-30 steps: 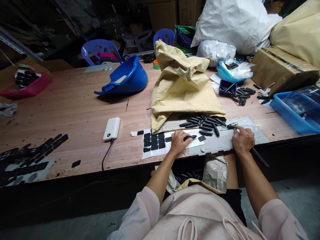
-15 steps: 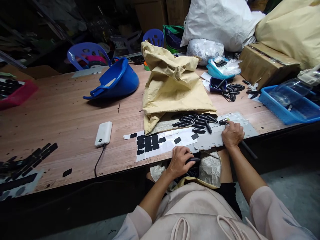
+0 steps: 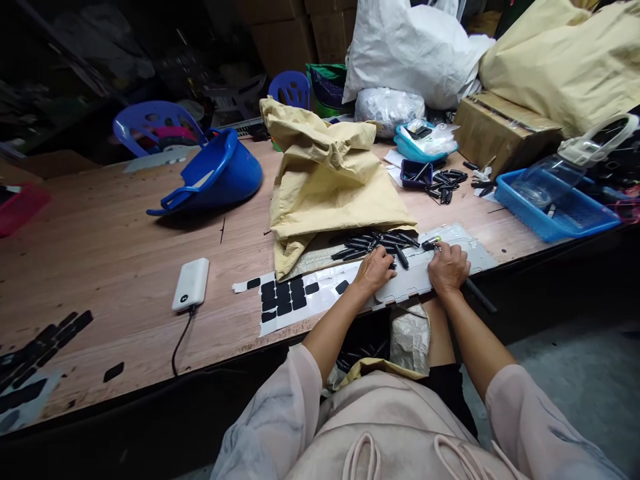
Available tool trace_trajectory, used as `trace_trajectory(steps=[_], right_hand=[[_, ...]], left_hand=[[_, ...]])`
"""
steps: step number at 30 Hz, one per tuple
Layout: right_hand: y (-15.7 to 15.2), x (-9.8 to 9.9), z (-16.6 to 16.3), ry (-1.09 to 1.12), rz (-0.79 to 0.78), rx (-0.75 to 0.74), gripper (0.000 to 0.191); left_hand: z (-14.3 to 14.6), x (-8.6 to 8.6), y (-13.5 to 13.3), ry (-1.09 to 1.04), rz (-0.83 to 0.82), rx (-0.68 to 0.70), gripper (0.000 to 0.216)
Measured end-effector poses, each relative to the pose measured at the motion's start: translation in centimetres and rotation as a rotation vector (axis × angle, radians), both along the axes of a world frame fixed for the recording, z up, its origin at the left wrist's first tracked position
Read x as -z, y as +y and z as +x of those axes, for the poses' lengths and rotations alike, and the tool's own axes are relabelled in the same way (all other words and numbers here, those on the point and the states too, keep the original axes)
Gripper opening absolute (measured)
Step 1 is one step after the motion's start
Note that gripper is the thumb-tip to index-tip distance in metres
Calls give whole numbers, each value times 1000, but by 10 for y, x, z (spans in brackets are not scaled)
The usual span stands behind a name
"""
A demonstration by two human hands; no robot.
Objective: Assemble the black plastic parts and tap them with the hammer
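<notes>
My left hand (image 3: pixel 375 270) reaches to the front of a pile of black pen-like tubes (image 3: pixel 356 247), its fingers closed around one whose dark end shows by the fingertips. To the right of it, my right hand (image 3: pixel 449 268) is wrapped around a dark-handled tool (image 3: pixel 481 297) that looks like a hammer; its black head with a yellow-green spot pokes out beyond the fingers. Both hands rest over a flat grey-white board (image 3: pixel 407 281). Below the table edge, an open bag (image 3: pixel 370 367) on my lap holds more black pieces, partly in shadow.
A white sheet with black rounded stickers (image 3: pixel 283 293) lies left of my hands. Behind stands a tan paper sack (image 3: pixel 335 180). A white power bank (image 3: pixel 191 285) with a cable, a tilted blue basin (image 3: pixel 217 170) and a blue basket (image 3: pixel 555 213) occupy the table.
My left hand has moved from above my lap up to the pile; the black tube it held there has left its grip. My right hand keeps its hold. The view has shifted slightly.
</notes>
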State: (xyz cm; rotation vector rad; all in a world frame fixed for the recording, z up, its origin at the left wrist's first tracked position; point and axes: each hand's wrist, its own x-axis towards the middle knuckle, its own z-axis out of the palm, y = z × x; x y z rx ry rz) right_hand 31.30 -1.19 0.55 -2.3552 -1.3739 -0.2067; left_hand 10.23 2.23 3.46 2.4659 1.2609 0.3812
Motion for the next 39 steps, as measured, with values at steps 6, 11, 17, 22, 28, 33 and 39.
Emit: trace_trajectory(steps=[6, 11, 17, 22, 28, 33, 39], right_hand=[[0, 2, 1, -6, 19, -8, 32], [0, 3, 1, -1, 21, -3, 32], [0, 2, 1, -1, 19, 6, 33], [0, 3, 2, -9, 42, 0, 33], [2, 7, 9, 31, 85, -8, 32], [-4, 2, 8, 121, 220, -86, 32], [-30, -14, -50, 384, 319, -510, 32]], left_hand=[[-18, 7, -3, -88, -13, -64, 11], [-60, 15, -8, -451, 53, -170, 4], [-102, 39, -25, -740, -101, -366, 20], [-107, 48, -31, -673, -72, -289, 15], [-101, 47, -31, -454, 83, -378, 34], [-97, 45, -32, -327, 40, -457, 22], [-95, 40, -31, -327, -61, -392, 17]])
